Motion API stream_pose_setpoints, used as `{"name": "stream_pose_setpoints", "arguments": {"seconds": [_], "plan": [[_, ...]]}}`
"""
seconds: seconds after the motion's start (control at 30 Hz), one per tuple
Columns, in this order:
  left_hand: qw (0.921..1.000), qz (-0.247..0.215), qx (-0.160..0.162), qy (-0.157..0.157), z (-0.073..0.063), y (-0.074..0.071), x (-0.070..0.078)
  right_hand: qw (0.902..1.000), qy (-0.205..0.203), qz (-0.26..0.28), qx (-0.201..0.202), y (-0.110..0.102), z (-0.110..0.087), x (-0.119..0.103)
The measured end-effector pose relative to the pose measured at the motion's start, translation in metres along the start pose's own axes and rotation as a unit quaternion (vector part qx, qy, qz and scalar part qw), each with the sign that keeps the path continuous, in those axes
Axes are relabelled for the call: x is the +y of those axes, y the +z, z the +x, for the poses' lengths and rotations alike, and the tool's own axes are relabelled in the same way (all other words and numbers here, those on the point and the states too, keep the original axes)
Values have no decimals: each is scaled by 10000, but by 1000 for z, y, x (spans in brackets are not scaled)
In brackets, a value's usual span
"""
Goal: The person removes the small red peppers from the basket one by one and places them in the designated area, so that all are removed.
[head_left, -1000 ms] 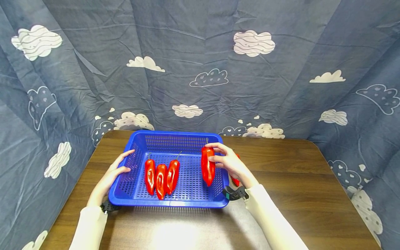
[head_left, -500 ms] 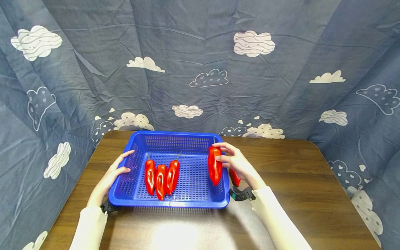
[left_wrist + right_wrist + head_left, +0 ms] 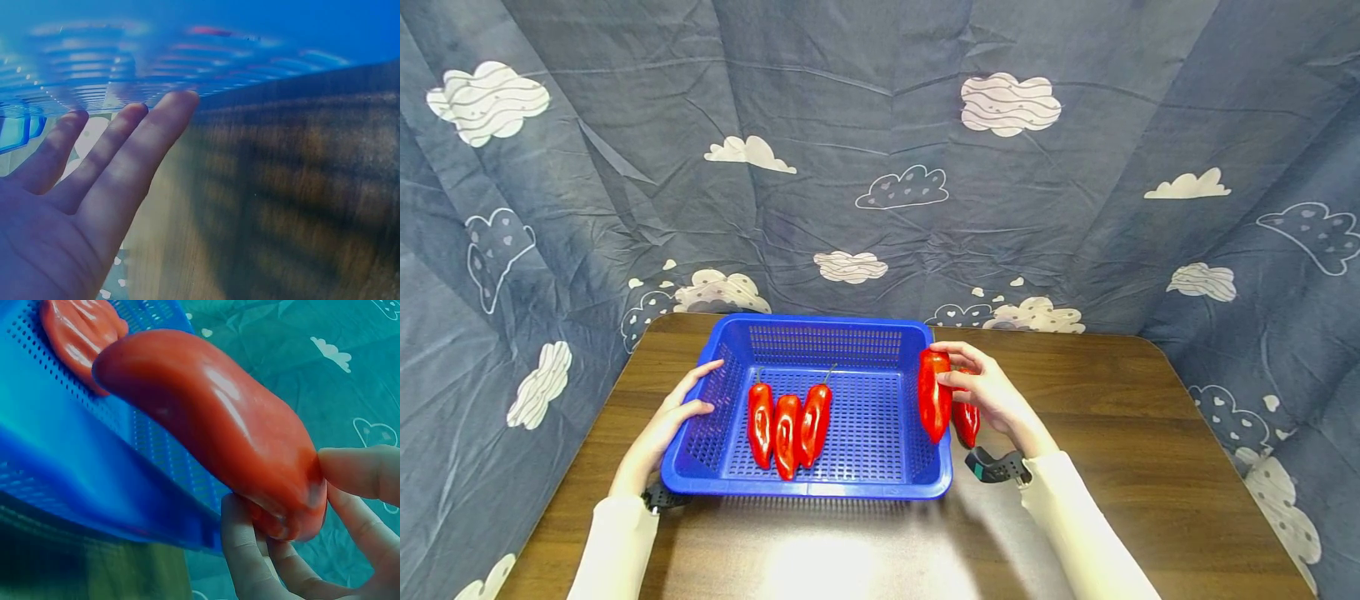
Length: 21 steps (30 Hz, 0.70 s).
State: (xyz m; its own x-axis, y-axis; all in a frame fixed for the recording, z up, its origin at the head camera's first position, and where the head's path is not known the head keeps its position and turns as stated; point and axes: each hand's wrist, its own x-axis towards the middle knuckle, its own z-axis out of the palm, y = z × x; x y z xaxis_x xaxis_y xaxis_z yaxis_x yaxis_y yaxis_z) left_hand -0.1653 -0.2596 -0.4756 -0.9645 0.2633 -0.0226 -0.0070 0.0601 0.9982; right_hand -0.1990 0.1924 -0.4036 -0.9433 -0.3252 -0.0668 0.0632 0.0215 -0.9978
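A blue plastic basket (image 3: 807,489) with slotted walls stands on the table. Inside it, left of centre, three glossy red peppers (image 3: 787,437) lie side by side. My left hand (image 3: 662,425) holds the basket's left rim; in the left wrist view three of its fingers (image 3: 134,156) lie along the outside of the wall. Over the right rim hangs another red pepper (image 3: 934,400), pinched near its stem end by my right hand (image 3: 988,398), tip pointing down toward me. Partly behind that hand, one more red pepper (image 3: 968,421) shows just outside the basket's right wall.
The brown wooden table (image 3: 1090,450) extends to the right and in front of the basket. A dark blue cloth (image 3: 895,225) with cloud prints hangs behind it and at both sides. Dark straps (image 3: 996,467) circle both wrists.
My right hand has moved right with its pepper, from inside the basket to over the right rim. More of the pepper outside the basket now shows. The left hand has stayed put.
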Motion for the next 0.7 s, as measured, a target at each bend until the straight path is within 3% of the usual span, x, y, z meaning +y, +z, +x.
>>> {"name": "stream_pose_setpoints", "arguments": {"seconds": [0.7], "plan": [[9999,60,35,-103,0,1,2,9995,-133,226,148,-35,-14,5]]}}
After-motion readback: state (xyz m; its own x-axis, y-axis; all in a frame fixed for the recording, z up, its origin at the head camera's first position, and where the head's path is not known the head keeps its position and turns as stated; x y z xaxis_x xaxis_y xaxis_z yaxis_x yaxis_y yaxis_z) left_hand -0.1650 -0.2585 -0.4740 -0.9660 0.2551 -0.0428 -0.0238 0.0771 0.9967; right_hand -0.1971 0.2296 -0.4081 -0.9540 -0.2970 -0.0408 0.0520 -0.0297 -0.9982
